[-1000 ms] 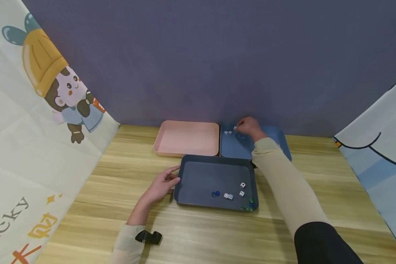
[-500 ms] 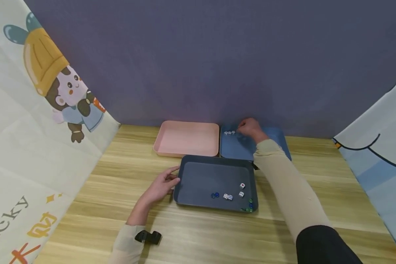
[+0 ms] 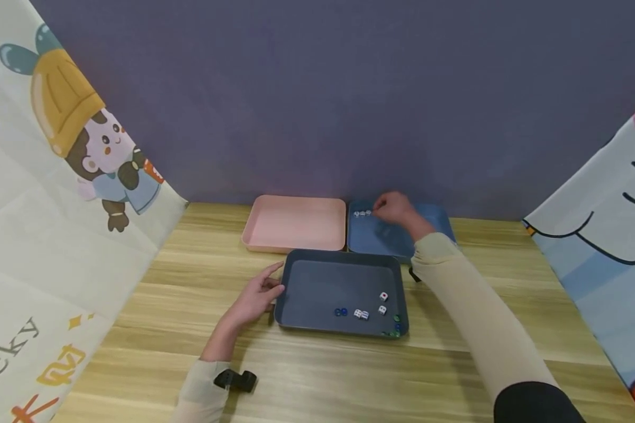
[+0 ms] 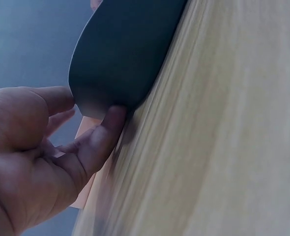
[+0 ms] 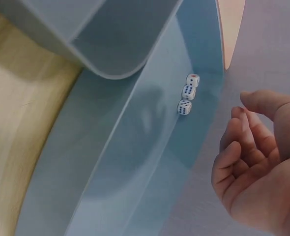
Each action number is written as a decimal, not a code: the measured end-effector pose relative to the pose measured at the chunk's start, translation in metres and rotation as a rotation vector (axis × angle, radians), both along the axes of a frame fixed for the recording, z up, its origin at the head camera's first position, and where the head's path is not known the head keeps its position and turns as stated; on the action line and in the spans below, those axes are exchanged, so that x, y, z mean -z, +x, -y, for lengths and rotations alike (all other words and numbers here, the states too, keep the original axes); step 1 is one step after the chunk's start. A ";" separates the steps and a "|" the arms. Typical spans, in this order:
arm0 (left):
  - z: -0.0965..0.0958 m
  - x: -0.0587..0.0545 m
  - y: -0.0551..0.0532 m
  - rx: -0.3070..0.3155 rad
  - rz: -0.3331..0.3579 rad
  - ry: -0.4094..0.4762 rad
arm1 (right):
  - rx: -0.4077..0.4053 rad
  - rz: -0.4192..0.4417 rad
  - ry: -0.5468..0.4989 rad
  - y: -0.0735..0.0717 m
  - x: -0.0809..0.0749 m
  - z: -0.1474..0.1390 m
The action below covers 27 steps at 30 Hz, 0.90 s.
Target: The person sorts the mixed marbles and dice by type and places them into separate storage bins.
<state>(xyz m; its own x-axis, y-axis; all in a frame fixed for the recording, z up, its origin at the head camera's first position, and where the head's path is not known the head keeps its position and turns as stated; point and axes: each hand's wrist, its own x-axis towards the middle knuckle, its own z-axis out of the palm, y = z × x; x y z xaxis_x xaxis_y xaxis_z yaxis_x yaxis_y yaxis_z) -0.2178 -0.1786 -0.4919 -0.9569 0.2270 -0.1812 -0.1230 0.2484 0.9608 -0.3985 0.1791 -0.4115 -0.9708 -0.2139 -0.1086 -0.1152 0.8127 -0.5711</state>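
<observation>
In the head view, my left hand (image 3: 255,299) is at the left edge of a dark grey tray (image 3: 312,257), thumb at the rim. The left wrist view shows that thumb and a fingertip holding the tray's wall between them. Over the blue tray (image 3: 423,235) at the back right hovers my right hand (image 3: 397,208), fingers loosely curled, nothing between them. Close to its fingertips lie three white dice (image 5: 188,92) in a short row along the tray's far wall. More white dice (image 3: 383,296) lie in the dark tray, with blue beads (image 3: 341,312) and small green pieces (image 3: 397,318).
A pink tray (image 3: 294,223) sits left of the blue one, both behind the dark tray on the wooden table (image 3: 201,247). A dark backdrop (image 3: 317,106) rises behind them. Printed cloths (image 3: 26,194) hang at both sides.
My right hand has let go of the third die, which now lies in the row with the other two, and has drawn slightly away. My left hand stays at the dark tray.
</observation>
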 end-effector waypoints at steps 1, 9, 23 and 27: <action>0.000 0.000 0.000 -0.002 0.000 -0.002 | -0.011 -0.003 0.002 0.003 0.000 0.001; 0.000 -0.003 0.002 -0.025 0.011 -0.030 | -0.111 -0.016 -0.051 0.026 -0.004 0.007; -0.006 -0.005 -0.001 -0.046 0.029 -0.026 | -0.477 0.019 0.002 0.088 -0.013 0.020; -0.010 -0.008 0.001 -0.050 0.029 -0.007 | -0.576 0.056 0.031 0.111 -0.011 0.026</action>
<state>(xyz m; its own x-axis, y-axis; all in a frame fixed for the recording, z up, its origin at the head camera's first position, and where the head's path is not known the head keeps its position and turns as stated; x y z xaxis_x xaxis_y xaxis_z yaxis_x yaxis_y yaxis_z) -0.2171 -0.1691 -0.4843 -0.9613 0.1779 -0.2102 -0.1629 0.2478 0.9550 -0.2872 0.1530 -0.4003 -0.6912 -0.7022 -0.1710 -0.5143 0.6441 -0.5662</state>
